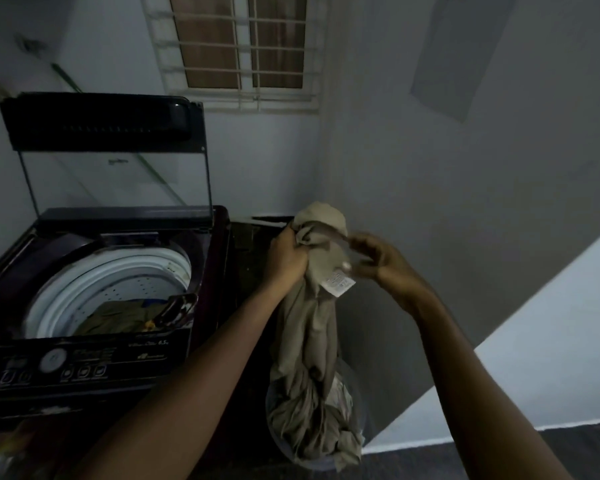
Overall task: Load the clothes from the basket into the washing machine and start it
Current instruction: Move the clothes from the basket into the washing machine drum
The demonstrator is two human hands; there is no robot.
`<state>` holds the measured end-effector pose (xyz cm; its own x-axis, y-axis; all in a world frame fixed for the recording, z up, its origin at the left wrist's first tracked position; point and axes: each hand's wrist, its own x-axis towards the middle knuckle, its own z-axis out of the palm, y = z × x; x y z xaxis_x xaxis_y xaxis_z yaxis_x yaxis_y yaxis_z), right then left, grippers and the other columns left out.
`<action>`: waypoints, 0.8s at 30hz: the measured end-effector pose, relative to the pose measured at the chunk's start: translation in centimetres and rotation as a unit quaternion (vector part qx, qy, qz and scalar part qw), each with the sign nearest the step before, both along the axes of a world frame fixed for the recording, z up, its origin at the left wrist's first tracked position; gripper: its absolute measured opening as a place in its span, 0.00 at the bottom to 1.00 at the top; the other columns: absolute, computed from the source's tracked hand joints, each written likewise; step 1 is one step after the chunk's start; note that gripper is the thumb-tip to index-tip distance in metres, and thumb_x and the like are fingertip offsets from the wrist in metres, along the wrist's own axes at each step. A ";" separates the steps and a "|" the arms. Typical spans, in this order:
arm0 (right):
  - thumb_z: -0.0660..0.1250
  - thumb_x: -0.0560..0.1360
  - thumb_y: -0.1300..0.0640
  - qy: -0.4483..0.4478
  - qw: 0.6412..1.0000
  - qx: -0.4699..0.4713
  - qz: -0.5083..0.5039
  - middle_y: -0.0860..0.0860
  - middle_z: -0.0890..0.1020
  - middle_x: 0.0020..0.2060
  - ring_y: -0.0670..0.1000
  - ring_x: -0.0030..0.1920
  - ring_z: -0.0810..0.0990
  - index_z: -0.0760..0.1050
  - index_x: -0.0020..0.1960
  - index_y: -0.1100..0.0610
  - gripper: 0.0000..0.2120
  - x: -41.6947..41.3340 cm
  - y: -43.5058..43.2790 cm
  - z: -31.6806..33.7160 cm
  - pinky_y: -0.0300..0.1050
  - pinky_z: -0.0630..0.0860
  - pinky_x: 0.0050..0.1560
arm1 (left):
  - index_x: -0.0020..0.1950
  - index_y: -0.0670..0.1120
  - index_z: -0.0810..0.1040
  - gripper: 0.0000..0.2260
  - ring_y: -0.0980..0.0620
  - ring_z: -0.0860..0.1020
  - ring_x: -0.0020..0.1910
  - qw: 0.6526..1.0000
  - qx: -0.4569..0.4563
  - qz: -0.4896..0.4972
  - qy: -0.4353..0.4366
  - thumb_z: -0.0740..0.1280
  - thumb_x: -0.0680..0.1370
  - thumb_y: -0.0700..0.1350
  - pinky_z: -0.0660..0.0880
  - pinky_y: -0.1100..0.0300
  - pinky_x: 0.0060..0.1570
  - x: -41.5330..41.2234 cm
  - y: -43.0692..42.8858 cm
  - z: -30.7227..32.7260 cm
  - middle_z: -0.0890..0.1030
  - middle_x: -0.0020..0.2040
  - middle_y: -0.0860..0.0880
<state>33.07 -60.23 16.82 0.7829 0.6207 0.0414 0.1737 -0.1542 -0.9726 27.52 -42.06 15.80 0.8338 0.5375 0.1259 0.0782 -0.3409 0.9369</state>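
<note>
A long beige garment hangs from my hands, its lower end bunched in the round basket on the floor. My left hand grips the garment's top in a fist. My right hand, blurred, pinches a fold of the same cloth just above its white care label. To the left stands the dark top-loading washing machine with its glass lid raised. Olive and blue clothes lie in its white drum.
The control panel with a round dial and buttons runs along the washer's front. A barred window sits in the wall behind. A grey wall closes in on the right. Dark floor shows at the lower right.
</note>
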 end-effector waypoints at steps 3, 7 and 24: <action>0.81 0.62 0.55 0.050 0.993 -0.101 0.037 0.39 0.68 0.70 0.41 0.70 0.64 0.63 0.73 0.45 0.44 -0.6 -1.9 -5.6 0.42 0.67 0.66 | 0.59 0.45 0.79 0.16 0.44 0.80 0.59 0.995 -0.083 -0.013 -0.057 0.65 0.72 0.38 0.76 0.50 0.61 0.3 0.0 1.9 0.82 0.58 0.43; 0.79 0.66 0.54 0.116 0.986 -0.111 0.045 0.44 0.76 0.64 0.43 0.62 0.75 0.71 0.66 0.49 0.31 -3.7 1.2 -11.3 0.33 0.75 0.57 | 0.61 0.38 0.77 0.18 0.46 0.81 0.55 0.961 -0.241 -0.056 -0.123 0.71 0.72 0.29 0.80 0.57 0.53 1.0 -0.8 4.6 0.82 0.57 0.41; 0.60 0.69 0.53 -0.174 0.968 -0.098 -0.150 0.51 0.81 0.40 0.47 0.45 0.77 0.81 0.46 0.61 0.16 0.3 4.1 1.2 0.44 0.72 0.41 | 0.80 0.52 0.47 0.49 0.50 0.59 0.76 0.940 0.126 -0.283 0.141 0.76 0.70 0.54 0.63 0.51 0.74 -2.6 1.0 -1.8 0.53 0.79 0.53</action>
